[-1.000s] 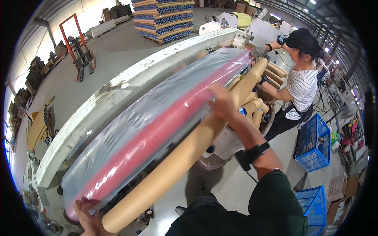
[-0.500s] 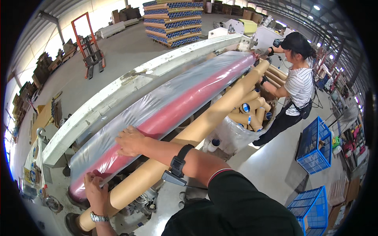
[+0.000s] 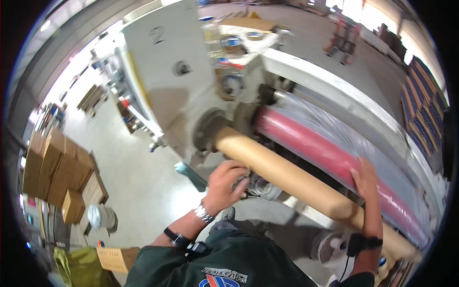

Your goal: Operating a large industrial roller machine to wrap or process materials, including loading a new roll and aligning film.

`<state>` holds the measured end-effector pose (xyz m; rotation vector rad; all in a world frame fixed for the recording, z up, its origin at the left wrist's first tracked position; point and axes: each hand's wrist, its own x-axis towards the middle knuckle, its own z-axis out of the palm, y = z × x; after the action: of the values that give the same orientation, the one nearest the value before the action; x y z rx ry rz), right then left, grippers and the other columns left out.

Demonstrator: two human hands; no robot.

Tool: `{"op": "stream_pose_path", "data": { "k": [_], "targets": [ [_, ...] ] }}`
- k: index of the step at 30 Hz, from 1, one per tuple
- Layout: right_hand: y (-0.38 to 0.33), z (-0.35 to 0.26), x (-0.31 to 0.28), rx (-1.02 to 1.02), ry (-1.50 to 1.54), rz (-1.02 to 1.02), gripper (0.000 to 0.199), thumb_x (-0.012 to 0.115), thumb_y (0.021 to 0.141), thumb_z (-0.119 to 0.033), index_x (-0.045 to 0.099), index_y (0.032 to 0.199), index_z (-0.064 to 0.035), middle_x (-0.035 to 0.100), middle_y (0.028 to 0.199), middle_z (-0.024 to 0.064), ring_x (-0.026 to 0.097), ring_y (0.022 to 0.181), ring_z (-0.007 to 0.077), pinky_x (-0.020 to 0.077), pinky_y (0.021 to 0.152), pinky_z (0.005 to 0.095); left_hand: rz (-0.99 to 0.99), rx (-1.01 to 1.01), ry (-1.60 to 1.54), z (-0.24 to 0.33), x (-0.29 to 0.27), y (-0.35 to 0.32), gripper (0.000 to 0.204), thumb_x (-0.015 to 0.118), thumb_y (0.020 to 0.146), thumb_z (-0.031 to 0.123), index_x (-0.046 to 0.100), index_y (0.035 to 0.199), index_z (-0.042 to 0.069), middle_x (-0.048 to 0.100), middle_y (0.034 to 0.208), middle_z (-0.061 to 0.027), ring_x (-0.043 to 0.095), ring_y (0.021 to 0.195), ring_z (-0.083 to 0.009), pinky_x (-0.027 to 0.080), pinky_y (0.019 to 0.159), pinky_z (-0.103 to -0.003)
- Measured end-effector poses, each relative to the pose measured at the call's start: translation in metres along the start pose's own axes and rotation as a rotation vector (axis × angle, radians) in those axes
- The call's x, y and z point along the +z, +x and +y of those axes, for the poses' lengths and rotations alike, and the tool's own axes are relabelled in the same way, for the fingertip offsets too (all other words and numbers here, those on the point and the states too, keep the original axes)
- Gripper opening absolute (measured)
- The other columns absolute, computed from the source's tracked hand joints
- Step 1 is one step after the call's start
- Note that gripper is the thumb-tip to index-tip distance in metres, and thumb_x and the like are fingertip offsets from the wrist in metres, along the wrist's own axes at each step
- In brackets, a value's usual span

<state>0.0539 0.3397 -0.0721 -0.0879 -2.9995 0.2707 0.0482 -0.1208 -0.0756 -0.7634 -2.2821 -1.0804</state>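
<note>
1. centre of the frame: the long brown cardboard tube (image 3: pixel 287 174) runs on a slant from the middle down to the lower right, its upper end seated against a round grey hub (image 3: pixel 210 131) on the machine.
2. left hand (image 3: pixel 228 184), just below centre, sits under the tube near that seated end, fingers curled in against the tube's underside and the metal fitting (image 3: pixel 260 186) there; whether it actually grips anything i cannot tell.
3. a metal watch (image 3: pixel 204 214) shows on that wrist, and a black band (image 3: pixel 174 237) lower down the forearm.
4. right hand (image 3: pixel 366 179), right of centre, lies flat with fingers spread and apart, palm pressed on top where the tube meets the pink roll (image 3: pixel 330 155); it clamps nothing, just rests on them.
5. a black strap (image 3: pixel 363 243) wraps that wrist at the lower right.
6. the pink roll lies just beside the tube on its upper side, running the same slant, with clear shiny film (image 3: pixel 363 138) over it.
7. past the roll, a long white machine frame (image 3: pixel 334 91) sweeps to the right edge.
8. upper centre: a big white cabinet panel (image 3: pixel 167 62), with a cluttered worktop (image 3: pixel 244 33) just right of it.
9. left edge: stacked brown cardboard boxes (image 3: pixel 57 172) on the pale floor (image 3: pixel 138 191).
10. upper right: blue stacked pallets (image 3: pixel 425 110) and a red hand truck (image 3: pixel 342 40), well apart from the hands.
</note>
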Motion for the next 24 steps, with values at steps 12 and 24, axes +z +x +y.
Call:
{"op": "stream_pose_path", "data": {
  "k": [12, 24],
  "targets": [
    [0.008, -0.032, 0.007, 0.328, -0.273, -0.025, 0.067, 0.045, 0.095, -0.047, 0.034, 0.143, -0.0016, 0.035, 0.147, 0.0225, 0.03, 0.138, 0.0362, 0.0189, 0.114, 0.0453, 0.396, -0.299, 0.301, -0.223, -0.176, -0.07, 0.042, 0.065, 0.079, 0.019, 0.053, 0.116, 0.002, 0.053, 0.118, -0.0176, 0.051, 0.111, -0.0333, 0.041, 0.094, -0.041],
    [0.016, -0.061, 0.024, 0.407, -0.2, 0.131, 0.078, 0.05, 0.087, -0.059, 0.038, 0.139, -0.0019, 0.037, 0.143, 0.0217, 0.03, 0.137, 0.037, 0.0187, 0.114, 0.0486, 0.501, -0.37, 0.275, -0.375, -0.238, -0.05, 0.037, 0.066, 0.089, 0.028, 0.062, 0.105, -0.005, 0.061, 0.11, -0.0213, 0.058, 0.098, -0.0352, 0.046, 0.087, -0.044]
  ]
}}
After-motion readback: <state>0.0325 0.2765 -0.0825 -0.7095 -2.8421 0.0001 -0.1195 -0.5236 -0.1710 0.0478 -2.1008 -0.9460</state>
